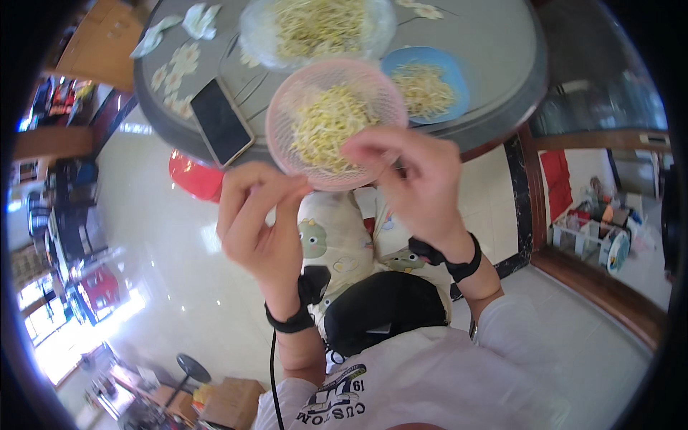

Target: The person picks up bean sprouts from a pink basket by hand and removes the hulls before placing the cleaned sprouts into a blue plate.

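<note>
A pink mesh plastic basket [279,140] sits at the near edge of the table, with a heap of bean sprouts [330,126] inside. My left hand [260,215] is at the basket's near left rim, thumb and fingertips pinched together. Whether a sprout is between them is too small to make out. Over the basket's right side hovers my right hand [416,180], fingers curled and blurred by motion, fingertips in front of the sprouts. What it may hold is not clear. Both wrists wear black straps.
Behind the basket, a plastic-lined container [255,37] holds more sprouts. A blue plate [459,88] of sprouts or trimmings lies right. A smartphone [223,121] rests left, with crumpled tissues [201,21] farther back. A red stool [194,177] is partly under the table [500,48].
</note>
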The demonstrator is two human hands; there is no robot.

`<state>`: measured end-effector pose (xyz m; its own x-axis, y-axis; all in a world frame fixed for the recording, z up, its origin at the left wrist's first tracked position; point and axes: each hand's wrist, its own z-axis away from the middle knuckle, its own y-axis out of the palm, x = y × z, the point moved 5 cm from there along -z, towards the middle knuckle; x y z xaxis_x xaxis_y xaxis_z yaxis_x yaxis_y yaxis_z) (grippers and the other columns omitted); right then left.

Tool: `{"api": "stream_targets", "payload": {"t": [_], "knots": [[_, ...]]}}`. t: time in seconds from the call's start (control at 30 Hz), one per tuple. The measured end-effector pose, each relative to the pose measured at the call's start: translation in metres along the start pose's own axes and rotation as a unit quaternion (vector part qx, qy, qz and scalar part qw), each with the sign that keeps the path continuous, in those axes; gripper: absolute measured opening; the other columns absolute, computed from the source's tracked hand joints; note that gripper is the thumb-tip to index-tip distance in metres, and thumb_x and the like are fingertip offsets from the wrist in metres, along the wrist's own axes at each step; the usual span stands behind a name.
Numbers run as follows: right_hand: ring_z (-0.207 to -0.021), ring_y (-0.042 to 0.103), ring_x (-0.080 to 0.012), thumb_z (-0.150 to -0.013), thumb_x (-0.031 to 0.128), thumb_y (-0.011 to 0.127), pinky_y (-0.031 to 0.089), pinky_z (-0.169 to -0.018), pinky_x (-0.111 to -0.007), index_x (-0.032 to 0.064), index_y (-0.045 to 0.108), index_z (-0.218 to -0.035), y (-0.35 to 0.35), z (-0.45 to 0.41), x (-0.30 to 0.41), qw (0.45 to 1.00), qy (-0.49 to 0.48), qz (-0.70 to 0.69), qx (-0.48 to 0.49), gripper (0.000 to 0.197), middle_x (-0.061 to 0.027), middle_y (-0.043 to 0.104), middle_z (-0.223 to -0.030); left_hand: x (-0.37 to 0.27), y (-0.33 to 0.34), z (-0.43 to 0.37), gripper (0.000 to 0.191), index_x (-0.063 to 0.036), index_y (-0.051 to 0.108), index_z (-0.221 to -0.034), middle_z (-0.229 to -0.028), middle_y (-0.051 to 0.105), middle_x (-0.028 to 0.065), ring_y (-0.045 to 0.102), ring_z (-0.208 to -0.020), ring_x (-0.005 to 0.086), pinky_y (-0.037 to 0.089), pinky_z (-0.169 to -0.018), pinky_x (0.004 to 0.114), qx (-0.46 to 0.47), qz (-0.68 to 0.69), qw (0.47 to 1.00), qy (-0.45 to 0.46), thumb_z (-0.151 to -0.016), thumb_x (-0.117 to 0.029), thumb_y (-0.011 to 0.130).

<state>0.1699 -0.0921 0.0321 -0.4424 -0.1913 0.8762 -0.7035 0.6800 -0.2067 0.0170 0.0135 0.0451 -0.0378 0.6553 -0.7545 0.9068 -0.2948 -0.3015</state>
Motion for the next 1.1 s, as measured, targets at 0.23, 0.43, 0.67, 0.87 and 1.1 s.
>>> {"api": "stream_targets", "payload": {"t": [0.23,0.43,0.67,0.87,1.1], "knots": [[-0.083,0.070,-0.0129,-0.088,-0.001,0.072,0.055,-0.072,-0.024,-0.0025,0.072,-0.105,0.007,0.002,0.017,0.982,0.023,-0.179,0.062,0.017,-0.0113,0.074,-0.097,-0.029,0.011,-0.010,0.022,0.0014,0.072,-0.085,-0.082,0.069,0.0100,0.065,-0.078,0.0265,0.051,-0.071,0.033,0.040,0.012,0.995,0.090,-0.066,0.010,0.079],[-0.084,0.070,-0.0127,-0.088,-0.003,0.072,0.056,-0.072,-0.024,-0.0035,0.072,-0.100,0.008,0.009,-0.002,0.955,0.117,-0.267,0.060,0.012,-0.0098,0.073,-0.094,-0.033,0.017,-0.004,0.022,0.0013,0.072,-0.086,-0.084,0.071,0.0110,0.069,-0.080,0.0270,0.054,-0.074,0.034,0.087,-0.048,0.993,0.064,-0.069,0.011,0.079],[-0.086,0.071,-0.0138,-0.085,-0.007,0.071,0.058,-0.071,-0.025,-0.0022,0.072,-0.098,0.004,0.008,-0.002,0.987,0.070,-0.142,0.036,0.014,-0.0097,0.073,-0.094,-0.022,0.022,0.003,0.019,0.0009,0.070,-0.085,-0.082,0.072,0.0105,0.069,-0.076,0.0236,0.053,-0.069,0.031,0.110,-0.067,0.992,0.014,-0.071,0.009,0.080],[-0.086,0.072,-0.0211,-0.082,-0.007,0.072,0.058,-0.071,-0.028,-0.0006,0.073,-0.096,0.006,0.010,0.009,0.996,0.002,-0.086,0.021,0.016,-0.0116,0.074,-0.095,-0.010,0.014,0.003,0.016,0.0011,0.070,-0.084,-0.080,0.070,0.0085,0.063,-0.070,0.0160,0.047,-0.063,0.026,0.095,-0.005,0.992,-0.086,-0.073,0.008,0.079],[-0.081,0.071,-0.0229,-0.078,-0.010,0.073,0.057,-0.071,-0.030,0.0021,0.074,-0.093,0.002,0.006,0.013,0.992,-0.081,-0.077,0.057,0.020,-0.0093,0.073,-0.094,0.006,0.019,0.008,0.016,0.0026,0.072,-0.087,-0.082,0.070,0.0074,0.062,-0.077,0.0144,0.047,-0.070,0.025,0.114,0.118,0.972,-0.168,-0.074,0.009,0.078]]}}
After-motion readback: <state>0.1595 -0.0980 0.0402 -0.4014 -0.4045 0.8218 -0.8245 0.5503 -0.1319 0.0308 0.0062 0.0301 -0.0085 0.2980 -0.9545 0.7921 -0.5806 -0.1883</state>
